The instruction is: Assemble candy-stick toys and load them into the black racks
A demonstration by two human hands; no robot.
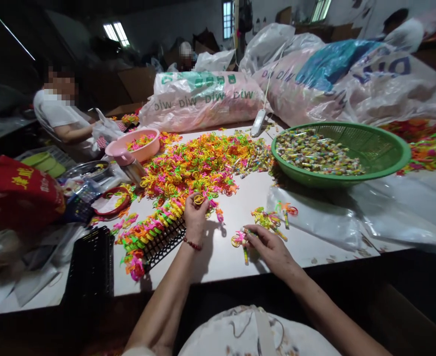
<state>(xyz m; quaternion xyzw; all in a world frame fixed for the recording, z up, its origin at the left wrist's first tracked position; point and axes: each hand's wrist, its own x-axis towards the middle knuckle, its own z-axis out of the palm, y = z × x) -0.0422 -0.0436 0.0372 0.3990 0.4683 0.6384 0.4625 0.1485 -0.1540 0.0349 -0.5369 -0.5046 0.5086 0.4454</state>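
We find the left hand [196,217] pinching a small yellow plastic ring piece [198,199] at the near edge of the neon plastic pile [203,163], beside the black plastic grid tray [162,244]. The right hand [273,249] closes its fingertips on a pink-and-yellow plastic ring piece [238,240] lying on the white table [314,240]. We judge both pieces light, stiff and slick; grip across the ring rim.

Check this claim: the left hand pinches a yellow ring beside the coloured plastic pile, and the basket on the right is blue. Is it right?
No: the head view shows a green basket, not blue. The left hand does pinch the ring beside the pile.
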